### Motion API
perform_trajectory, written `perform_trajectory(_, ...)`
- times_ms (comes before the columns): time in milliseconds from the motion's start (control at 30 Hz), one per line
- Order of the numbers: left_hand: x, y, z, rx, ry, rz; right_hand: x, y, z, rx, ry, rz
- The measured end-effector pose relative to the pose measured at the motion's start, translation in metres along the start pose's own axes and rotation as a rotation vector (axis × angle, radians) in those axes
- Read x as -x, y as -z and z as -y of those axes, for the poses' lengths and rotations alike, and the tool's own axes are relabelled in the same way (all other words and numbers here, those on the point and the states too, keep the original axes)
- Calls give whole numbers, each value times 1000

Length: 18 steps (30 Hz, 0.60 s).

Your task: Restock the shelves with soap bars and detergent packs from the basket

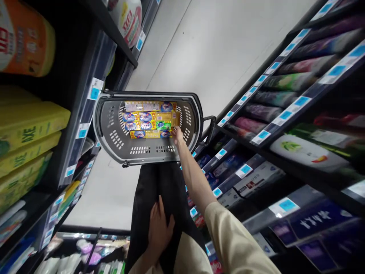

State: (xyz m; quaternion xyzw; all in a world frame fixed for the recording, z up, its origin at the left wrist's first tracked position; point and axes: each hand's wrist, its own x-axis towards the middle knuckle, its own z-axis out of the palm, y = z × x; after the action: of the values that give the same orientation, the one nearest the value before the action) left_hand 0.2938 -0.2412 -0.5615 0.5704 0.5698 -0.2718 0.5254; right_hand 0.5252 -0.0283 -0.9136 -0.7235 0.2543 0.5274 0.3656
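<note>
A grey shopping basket [114,140] stands on the white floor in a shop aisle, holding several yellow and blue soap packs [148,121] laid in rows. My right hand [177,136] reaches down into the basket and touches the near right corner of the packs; I cannot tell whether its fingers grip one. My left hand [159,228] rests flat on my black trouser leg, holding nothing.
Dark shelves line both sides. Yellow bags [25,129] and an orange pack [25,38] sit on the left; toothpaste boxes [256,179] and tubes [285,80] fill the right. The basket's black handle [211,129] sticks out towards the right shelf. Pale floor [222,49] stretches beyond.
</note>
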Motion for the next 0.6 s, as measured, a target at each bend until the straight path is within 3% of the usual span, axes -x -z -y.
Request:
perform_trajectory(167, -3, 3, 6, -91, -122, -84, -42, -19, -1, -196, -34, -73)
perform_trajectory(333, 2, -3, 18, -93, -100, -36, -73, -25, 1, -307, -26, -7)
perform_trajectory(433, 5, -8, 28, -111, -121, 9, -81, -24, 0, -314, -29, 32)
perform_trajectory(600, 6, -6, 30, -118, -141, -36, -81, -18, -5, -242, 14, 88)
